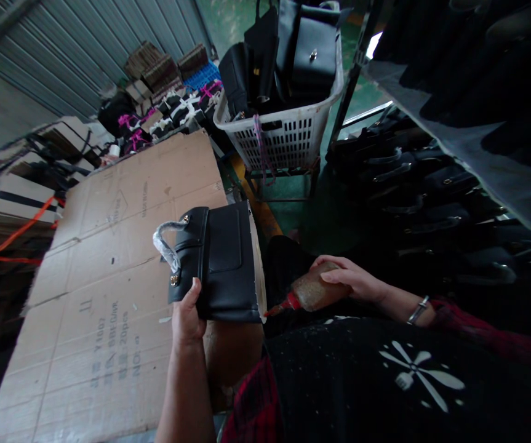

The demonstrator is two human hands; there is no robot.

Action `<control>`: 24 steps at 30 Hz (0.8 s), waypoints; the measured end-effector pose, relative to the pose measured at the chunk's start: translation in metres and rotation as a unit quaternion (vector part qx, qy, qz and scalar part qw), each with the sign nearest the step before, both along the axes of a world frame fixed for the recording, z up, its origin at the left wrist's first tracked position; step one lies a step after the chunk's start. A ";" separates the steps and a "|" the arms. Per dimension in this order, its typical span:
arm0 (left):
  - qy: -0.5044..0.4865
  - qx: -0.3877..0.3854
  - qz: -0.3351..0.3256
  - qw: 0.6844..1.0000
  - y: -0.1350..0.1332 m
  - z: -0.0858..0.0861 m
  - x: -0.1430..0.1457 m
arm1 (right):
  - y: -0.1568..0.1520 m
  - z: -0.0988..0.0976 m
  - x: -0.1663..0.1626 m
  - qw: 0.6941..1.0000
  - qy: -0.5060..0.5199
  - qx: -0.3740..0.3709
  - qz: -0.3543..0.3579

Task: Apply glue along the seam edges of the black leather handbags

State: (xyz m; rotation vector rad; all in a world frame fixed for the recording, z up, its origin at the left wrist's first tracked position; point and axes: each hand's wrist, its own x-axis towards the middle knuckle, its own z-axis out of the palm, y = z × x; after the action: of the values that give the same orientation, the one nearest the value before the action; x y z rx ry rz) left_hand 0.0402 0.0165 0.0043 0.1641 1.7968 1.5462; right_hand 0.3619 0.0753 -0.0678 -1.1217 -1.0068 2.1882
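Observation:
A black leather handbag lies flat on a cardboard sheet, its clear-wrapped handle pointing left. My left hand grips the bag's near edge, thumb on top and the other fingers hidden underneath. Along the bag's right side runs a pale raw edge. In my right hand is a squeeze bottle of brownish liquid, tipped to the left. Its red nozzle is at the near corner of that raw edge; whether it touches cannot be made out.
The printed cardboard sheet covers the work surface. Behind it stands a white plastic basket of black bags on a stand. Racks with dark bags line the right. Stacked parts and bundles with pink and white ties lie at the back left.

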 end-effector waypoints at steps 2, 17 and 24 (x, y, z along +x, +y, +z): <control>-0.006 -0.004 0.002 1.000 0.000 0.001 0.001 | 0.004 -0.003 0.003 0.999 -0.019 0.023 -0.018; 0.009 -0.032 -0.011 0.999 0.000 0.001 0.003 | 0.009 -0.004 -0.002 0.996 -0.012 0.023 -0.086; 0.023 0.009 -0.032 0.999 -0.004 0.003 0.006 | 0.000 -0.008 0.003 0.998 0.039 -0.036 -0.037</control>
State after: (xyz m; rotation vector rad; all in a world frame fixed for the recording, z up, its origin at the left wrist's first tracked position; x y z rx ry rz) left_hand 0.0466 0.0130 0.0071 0.2654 1.7956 1.5243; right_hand 0.3645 0.0755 -0.0758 -1.0787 -0.8459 2.2062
